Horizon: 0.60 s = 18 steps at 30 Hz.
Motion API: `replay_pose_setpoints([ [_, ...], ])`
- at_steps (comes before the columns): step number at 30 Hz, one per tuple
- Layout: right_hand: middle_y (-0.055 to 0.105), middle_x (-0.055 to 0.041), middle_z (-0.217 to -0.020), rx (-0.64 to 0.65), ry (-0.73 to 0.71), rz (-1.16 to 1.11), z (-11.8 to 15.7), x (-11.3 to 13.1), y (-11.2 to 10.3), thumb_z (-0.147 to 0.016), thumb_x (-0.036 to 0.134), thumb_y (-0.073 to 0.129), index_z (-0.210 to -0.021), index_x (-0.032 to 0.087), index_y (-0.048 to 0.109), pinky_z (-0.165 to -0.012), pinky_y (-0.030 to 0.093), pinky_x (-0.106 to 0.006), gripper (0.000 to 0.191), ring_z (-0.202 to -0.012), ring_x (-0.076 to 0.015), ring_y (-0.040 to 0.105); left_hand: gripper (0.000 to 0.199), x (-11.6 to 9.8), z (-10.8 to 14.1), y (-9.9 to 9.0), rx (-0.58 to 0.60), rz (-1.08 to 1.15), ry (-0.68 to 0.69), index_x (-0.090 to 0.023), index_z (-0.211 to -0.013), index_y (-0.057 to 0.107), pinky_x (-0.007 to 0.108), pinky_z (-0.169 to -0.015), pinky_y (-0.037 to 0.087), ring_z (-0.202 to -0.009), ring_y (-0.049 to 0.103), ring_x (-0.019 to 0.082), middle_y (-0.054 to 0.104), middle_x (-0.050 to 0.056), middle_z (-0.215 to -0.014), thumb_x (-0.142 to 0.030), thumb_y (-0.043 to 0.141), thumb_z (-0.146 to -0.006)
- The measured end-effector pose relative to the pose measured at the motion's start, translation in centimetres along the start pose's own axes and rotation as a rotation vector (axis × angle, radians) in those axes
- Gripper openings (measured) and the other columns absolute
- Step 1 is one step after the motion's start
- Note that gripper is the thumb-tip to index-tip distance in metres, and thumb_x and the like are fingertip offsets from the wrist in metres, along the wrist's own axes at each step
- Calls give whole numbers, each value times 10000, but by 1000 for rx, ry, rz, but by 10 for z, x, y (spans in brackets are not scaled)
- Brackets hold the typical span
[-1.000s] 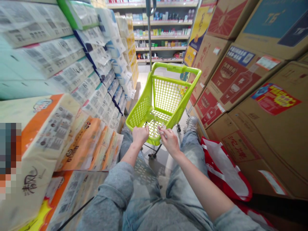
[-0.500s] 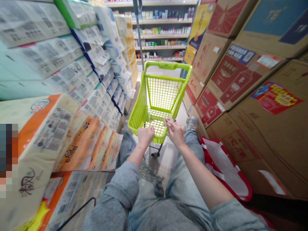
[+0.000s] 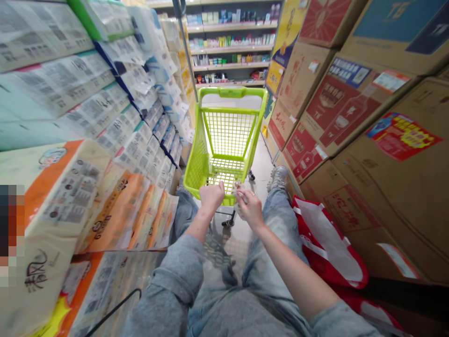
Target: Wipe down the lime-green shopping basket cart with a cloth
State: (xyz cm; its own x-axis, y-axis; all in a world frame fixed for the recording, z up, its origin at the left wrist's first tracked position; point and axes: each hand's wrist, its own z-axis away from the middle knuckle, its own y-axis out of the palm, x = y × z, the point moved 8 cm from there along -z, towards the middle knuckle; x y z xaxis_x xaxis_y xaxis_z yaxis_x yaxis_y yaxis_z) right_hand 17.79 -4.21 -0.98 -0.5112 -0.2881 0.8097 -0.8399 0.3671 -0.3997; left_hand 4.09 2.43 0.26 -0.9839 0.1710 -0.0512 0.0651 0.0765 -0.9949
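Observation:
A lime-green shopping cart point(image 3: 196, 157) stands in front of me in the aisle, its basket walls pierced like a grid. My left hand point(image 3: 212, 195) is closed in a fist at the cart's near edge; whether anything is inside it is hidden. Just right of it, my right hand point(image 3: 250, 207) pinches a small crumpled whitish piece point(image 3: 238, 188) between thumb and fingers. Its exact kind is too small to tell. Both hands are a short gap apart, over the near end of the cart.
Stacked tissue packs point(image 3: 115, 206) line my left side. On the right rise piled cardboard boxes point(image 3: 393, 187), with a red and white bag point(image 3: 329, 243) at their foot. A metal pole point(image 3: 187, 51) stands behind the cart. Shelves of small goods point(image 3: 231, 49) close off the far end.
The cart has shifted a little to the left in view. My right hand has dropped slightly and come nearer the left with the crumpled piece. My left hand has barely moved.

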Motion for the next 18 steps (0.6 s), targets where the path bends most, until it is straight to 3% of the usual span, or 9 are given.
replay_pose_setpoints([
  [3,676,-53,-922,-64,73,-41,-7,-13,-4,-838,336,530,-932,212,645,-775,452,-292,194,-865,-190,616,700,-1,-3,3,11,-15,14,-55,-856,721,327,-691,421,-790,665,250,696,189,-782,-393,115,-939],
  [8,684,-65,-913,-300,294,-113,-13,-50,-19,-803,409,547,-951,174,641,-770,448,-305,294,-849,-202,607,684,-2,-6,4,21,-26,-13,-81,-845,729,328,-669,427,-800,667,263,701,171,-786,-391,126,-936],
  [12,651,-51,-849,-237,260,-173,-15,-51,-7,-816,395,520,-868,174,648,-758,440,-290,261,-824,-185,585,692,-4,-6,5,33,-16,-44,-99,-851,733,323,-685,429,-815,667,253,703,164,-795,-401,117,-939],
  [18,567,-24,-783,-186,191,-154,6,-38,0,-832,354,508,-746,183,611,-717,422,-254,217,-761,-150,548,712,-3,-6,6,42,-13,-41,-89,-861,733,327,-683,432,-802,668,256,702,175,-786,-420,107,-940],
])
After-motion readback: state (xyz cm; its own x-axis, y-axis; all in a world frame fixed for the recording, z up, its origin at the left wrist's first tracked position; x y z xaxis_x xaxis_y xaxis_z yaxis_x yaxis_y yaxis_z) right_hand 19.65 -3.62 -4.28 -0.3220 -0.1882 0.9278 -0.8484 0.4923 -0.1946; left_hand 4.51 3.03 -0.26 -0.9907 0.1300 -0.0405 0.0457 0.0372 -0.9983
